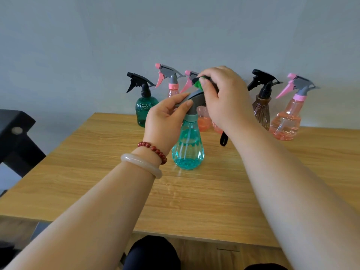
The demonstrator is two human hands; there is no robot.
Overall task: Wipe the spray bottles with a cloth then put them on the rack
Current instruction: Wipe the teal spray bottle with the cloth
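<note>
Currently I record the teal spray bottle (188,151) standing upright on the wooden worktop (97,172), near its middle and in front of the back row. The left hand (165,117) pinches the bottle's grey spray head between thumb and fingers (180,96). The right hand (226,96) has its fingers clamped on a green and dark cloth (199,84), pressed to the top of that same head. A black loop (224,139) hangs below the right wrist. Against the wall stand a dark green bottle (145,112), two pink bottles (173,88) partly hidden by the hands, a brown bottle (262,112) and a far pink bottle (287,121). A black frame (15,133) sits at the left edge; I cannot tell what it is
</note>
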